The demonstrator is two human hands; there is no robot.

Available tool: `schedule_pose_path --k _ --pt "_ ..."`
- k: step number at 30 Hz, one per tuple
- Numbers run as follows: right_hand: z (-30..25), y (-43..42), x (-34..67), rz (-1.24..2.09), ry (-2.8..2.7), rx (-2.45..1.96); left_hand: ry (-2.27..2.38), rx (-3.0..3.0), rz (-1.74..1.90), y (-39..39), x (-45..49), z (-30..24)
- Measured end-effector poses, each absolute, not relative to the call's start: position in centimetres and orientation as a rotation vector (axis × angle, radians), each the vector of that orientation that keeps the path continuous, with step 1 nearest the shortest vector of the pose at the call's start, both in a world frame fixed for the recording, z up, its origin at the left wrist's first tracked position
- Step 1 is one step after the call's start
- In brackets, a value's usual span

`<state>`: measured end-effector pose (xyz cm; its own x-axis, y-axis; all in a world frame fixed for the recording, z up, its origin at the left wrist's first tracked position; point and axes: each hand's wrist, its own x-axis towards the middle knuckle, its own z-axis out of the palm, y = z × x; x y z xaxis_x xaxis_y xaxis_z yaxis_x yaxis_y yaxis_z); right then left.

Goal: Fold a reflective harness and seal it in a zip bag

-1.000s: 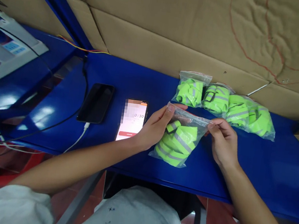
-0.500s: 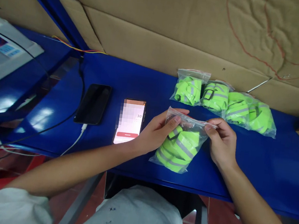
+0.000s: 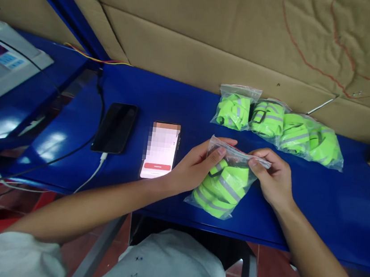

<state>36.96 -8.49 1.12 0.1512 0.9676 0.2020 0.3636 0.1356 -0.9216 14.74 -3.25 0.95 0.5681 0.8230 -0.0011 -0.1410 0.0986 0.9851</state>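
A clear zip bag point(image 3: 222, 188) with a folded neon-yellow reflective strap inside is held over the front of the blue table. My left hand point(image 3: 202, 161) pinches its top strip at the left, thumb in front and fingers behind. At the right end of the same strip, my right hand point(image 3: 270, 173) grips the plastic between thumb and curled fingers. Whether the zip is sealed cannot be made out. Beyond my hands, a row of similar filled bags point(image 3: 266, 117) lies along the back of the table.
A lit phone point(image 3: 161, 151) lies left of my left forearm. Farther left is a dark phone point(image 3: 115, 127) with a white cable point(image 3: 90, 178). A cardboard wall point(image 3: 189, 44) backs the blue table point(image 3: 318, 208). A grey-white machine point(image 3: 12, 61) stands at far left.
My right hand has shifted slightly left along the bag's top strip, whose right end now bends and sticks out past my thumb. The number on the lit phone has changed.
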Motion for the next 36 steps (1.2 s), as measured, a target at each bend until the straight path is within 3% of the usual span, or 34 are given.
schedule_pose_path --k 23,36 --pt "1.4 -8.5 38.0 1.098 -1.523 -1.473 0.657 1.401 0.688 -3.6 15.0 0.0" --pt "1.2 -8.4 37.5 1.017 -1.601 -1.459 0.688 1.503 0.723 -3.6 15.1 -0.3"
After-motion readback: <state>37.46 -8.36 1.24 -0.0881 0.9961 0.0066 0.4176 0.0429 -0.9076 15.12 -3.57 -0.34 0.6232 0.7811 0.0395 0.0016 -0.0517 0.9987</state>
